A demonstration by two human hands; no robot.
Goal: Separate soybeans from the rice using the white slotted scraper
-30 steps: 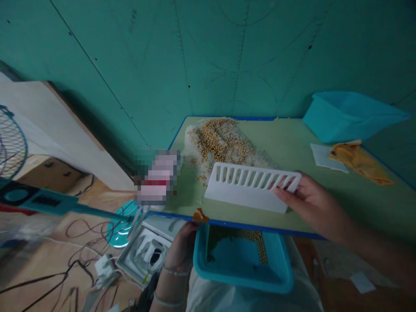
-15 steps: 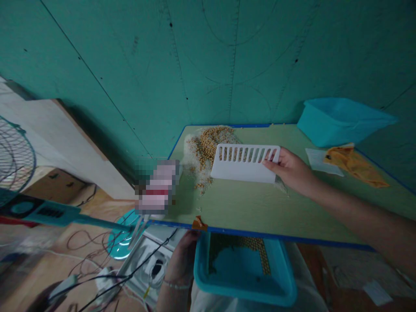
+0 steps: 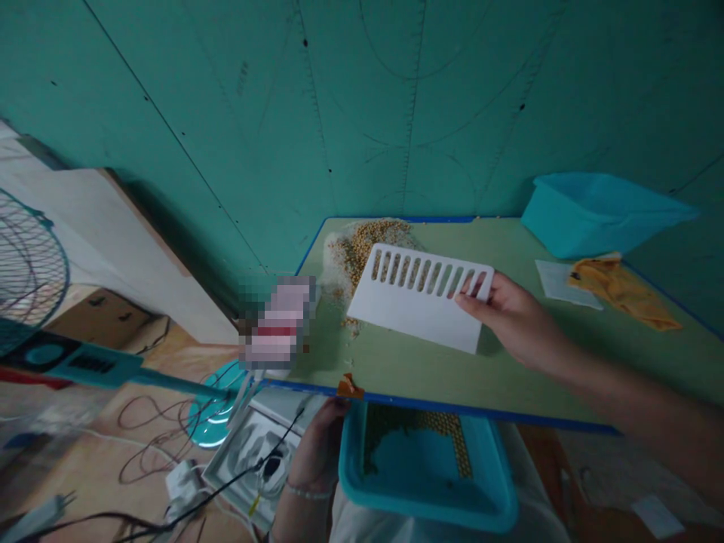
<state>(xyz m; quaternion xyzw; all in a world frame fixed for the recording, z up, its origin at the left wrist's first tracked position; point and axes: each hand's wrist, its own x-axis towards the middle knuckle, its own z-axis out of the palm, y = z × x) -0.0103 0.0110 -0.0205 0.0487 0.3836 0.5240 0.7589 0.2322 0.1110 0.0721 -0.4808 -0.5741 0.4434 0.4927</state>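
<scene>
My right hand (image 3: 520, 317) grips one end of a white slotted plastic divider (image 3: 415, 305), its fingers passing through the end slots. The divider is tilted over the table (image 3: 407, 377), in front of a pile of yellow soybeans (image 3: 362, 245) mixed with white grains (image 3: 332, 256). Low down, my left hand (image 3: 321, 434) is closed on the left rim of a blue plastic basin (image 3: 354, 483), its fingers partly hidden. The basin sits at the table's front edge, above my lap, with soybeans and smaller green beans (image 3: 378, 430) along its far side.
A blue bin (image 3: 593, 211) stands at the table's back right, near a white paper (image 3: 557, 283) and an orange cloth (image 3: 622, 290). A blurred pink and white item (image 3: 283, 320) lies at the left edge. A fan (image 3: 73, 358) and cables are on the left.
The divider's lower edge has swung toward me and its right end has dropped slightly, with my right hand still on it. My left hand and the basin stay nearly in place.
</scene>
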